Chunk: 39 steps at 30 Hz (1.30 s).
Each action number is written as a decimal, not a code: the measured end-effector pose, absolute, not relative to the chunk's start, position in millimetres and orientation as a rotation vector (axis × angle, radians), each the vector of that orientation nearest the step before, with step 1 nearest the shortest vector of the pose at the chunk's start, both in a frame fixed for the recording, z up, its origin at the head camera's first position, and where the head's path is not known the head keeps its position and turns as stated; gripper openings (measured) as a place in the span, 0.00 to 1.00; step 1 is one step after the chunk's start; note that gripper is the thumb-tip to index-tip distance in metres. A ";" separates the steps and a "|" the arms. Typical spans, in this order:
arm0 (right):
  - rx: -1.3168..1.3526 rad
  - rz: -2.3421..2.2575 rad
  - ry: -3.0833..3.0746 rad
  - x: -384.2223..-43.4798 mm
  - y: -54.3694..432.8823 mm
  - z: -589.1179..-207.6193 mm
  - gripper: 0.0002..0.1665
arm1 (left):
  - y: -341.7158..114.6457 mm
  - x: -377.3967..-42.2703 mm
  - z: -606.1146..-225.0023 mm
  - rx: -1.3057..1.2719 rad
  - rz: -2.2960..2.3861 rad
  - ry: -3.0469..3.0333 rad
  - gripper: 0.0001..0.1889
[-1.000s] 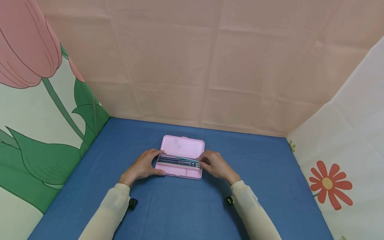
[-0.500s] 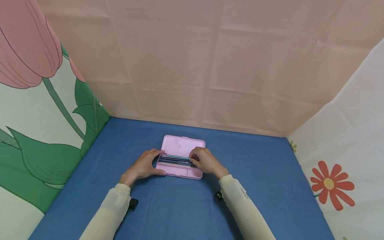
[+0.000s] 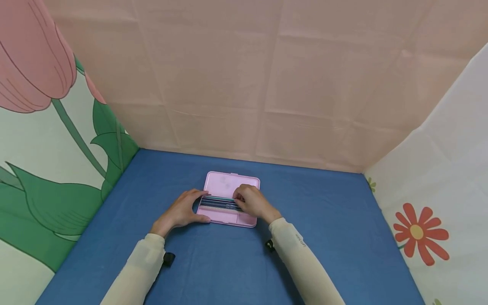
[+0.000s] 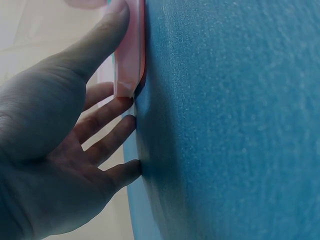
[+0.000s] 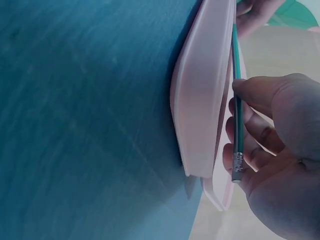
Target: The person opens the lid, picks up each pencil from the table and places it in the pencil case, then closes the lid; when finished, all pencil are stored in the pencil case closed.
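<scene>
A pink pencil case [image 3: 220,217] lies open on the blue cloth, its lid [image 3: 223,184] tilted back. Several dark pencils [image 3: 217,203] rest lengthwise inside. My left hand [image 3: 182,210] grips the case's left end, thumb at the front edge and fingers towards the hinge. In the left wrist view the thumb lies along the case wall [image 4: 129,62]. My right hand [image 3: 252,202] is over the case's right half and pinches a green pencil [image 5: 239,125] between thumb and fingers. The right wrist view shows its metal end below the fingers, the shaft along the case rim.
Blue cloth [image 3: 221,267] covers the table around the case. A beige backdrop [image 3: 267,84] stands behind, with a tulip-print panel [image 3: 72,203] on the left and a white flower-print panel [image 3: 450,169] on the right.
My right hand has moved left over the case with the green pencil, which was slanted and now lies in line with the other pencils. The left hand has stayed put.
</scene>
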State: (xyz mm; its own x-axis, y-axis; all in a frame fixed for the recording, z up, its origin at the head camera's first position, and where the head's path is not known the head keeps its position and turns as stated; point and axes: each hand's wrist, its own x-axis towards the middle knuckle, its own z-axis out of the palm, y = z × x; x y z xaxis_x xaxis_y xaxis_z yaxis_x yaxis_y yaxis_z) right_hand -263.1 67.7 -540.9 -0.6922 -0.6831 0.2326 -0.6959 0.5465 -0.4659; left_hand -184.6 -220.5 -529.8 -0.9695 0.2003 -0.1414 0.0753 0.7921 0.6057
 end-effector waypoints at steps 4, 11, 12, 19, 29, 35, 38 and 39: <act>1.247 0.844 -2.694 -270.6 65.3 -552.9 0.04 | -221.1 -184.9 -529.8 0.222 0.925 2.788 0.51; 1.193 0.848 -2.782 -257.2 57.4 -533.3 0.05 | -222.1 -184.9 -530.1 0.237 0.939 2.792 0.52; 1.186 0.839 -2.789 -256.9 56.9 -532.9 0.05 | -222.2 -185.0 -530.1 0.238 0.940 2.793 0.52; 1.187 0.818 -2.791 -257.0 55.9 -535.2 0.04 | -222.2 -185.5 -530.4 0.241 0.939 2.798 0.52; 1.188 0.908 -2.779 -259.6 62.9 -532.5 0.05 | -221.6 -184.6 -529.1 0.235 0.927 2.796 0.52; 1.091 1.056 -2.774 -259.4 80.9 -521.2 0.09 | -220.4 -183.8 -529.2 0.231 0.924 2.794 0.52; 1.044 1.107 -2.752 -259.7 93.0 -516.8 0.10 | -220.0 -183.3 -529.5 0.227 0.930 2.795 0.52; 1.029 1.114 -2.744 -259.9 97.2 -515.6 0.09 | -220.0 -183.1 -529.6 0.225 0.932 2.795 0.52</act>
State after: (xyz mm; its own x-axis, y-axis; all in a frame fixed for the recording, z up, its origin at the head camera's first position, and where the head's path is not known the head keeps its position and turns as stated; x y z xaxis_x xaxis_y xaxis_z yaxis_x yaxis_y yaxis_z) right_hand -259.9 97.2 -515.6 -0.7844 -0.5723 0.2391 -0.5770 0.5319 -0.6197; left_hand -183.1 -220.0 -529.6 -0.9711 0.2013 -0.1284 0.0839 0.7913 0.6056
